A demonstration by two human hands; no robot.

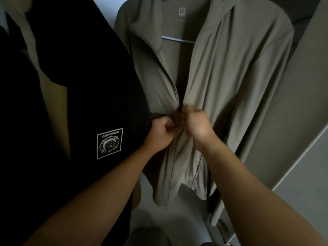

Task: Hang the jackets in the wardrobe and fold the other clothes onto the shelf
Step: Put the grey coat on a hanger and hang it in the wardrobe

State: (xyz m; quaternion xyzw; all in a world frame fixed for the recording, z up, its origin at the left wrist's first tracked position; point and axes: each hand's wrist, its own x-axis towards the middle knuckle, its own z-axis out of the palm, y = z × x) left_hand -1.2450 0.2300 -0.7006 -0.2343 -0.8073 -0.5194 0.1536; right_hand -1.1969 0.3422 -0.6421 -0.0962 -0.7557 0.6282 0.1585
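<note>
A grey-green zip jacket hangs on a hanger in the middle of the wardrobe, its front open above the hands and closed below them. My left hand pinches the left front edge at the zip, about mid-chest height. My right hand grips the right front edge right beside it, fingers curled at the zip pull. The two hands nearly touch. A black jacket with a white "OURDOOR" patch hangs directly to the left, touching the grey one.
The wardrobe door stands open at the right, close to the grey jacket's sleeve. A pale wall or back panel shows between the two jackets. Light floor lies below the hem, with a dark shape at the bottom edge.
</note>
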